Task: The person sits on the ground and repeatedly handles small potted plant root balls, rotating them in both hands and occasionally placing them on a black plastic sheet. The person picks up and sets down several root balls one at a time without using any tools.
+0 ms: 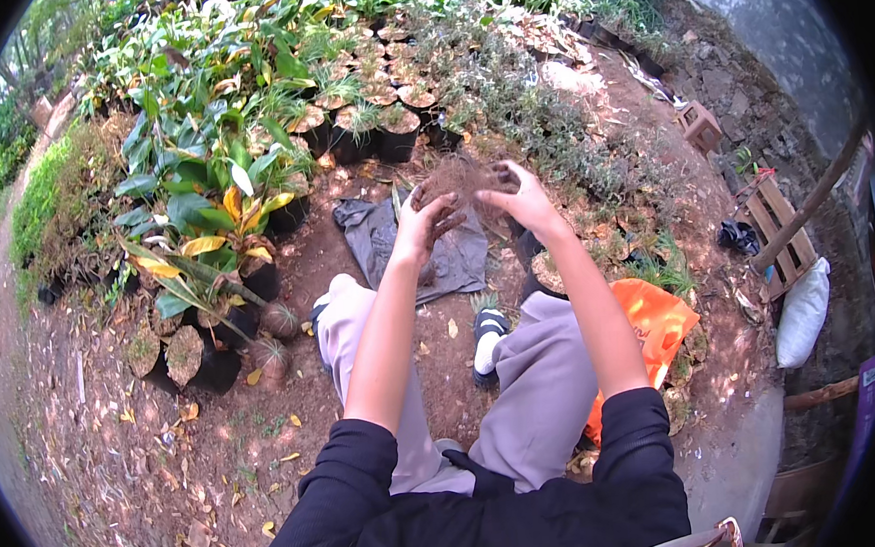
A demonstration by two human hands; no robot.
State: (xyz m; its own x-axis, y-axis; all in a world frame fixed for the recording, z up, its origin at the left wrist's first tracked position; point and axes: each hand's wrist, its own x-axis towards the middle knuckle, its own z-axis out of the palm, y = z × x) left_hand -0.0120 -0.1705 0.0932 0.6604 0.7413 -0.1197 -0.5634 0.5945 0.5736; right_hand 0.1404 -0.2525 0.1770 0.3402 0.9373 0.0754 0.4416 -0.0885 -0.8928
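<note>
Between my two hands, above the ground, is a loose brown fibrous clump [463,178]; whether it is coir or roots I cannot tell. My left hand [430,220], dirty with soil, curls its fingers around the clump's near left side. On the opposite side, my right hand [521,195] grips it with thumb and fingers curved, the fingertips soiled. Below them a dark grey plastic sheet [461,261] lies crumpled on the soil between my feet. A small spiky plant [484,301] shows near my right shoe.
Leafy potted plants [208,205] crowd the left, near two round balls [279,319] with spiky tops. Black grow bags [397,137] stand in rows ahead. An orange bag [647,324] lies beside my right leg. Farther right are a wooden pallet [780,226] and a white sack [803,319].
</note>
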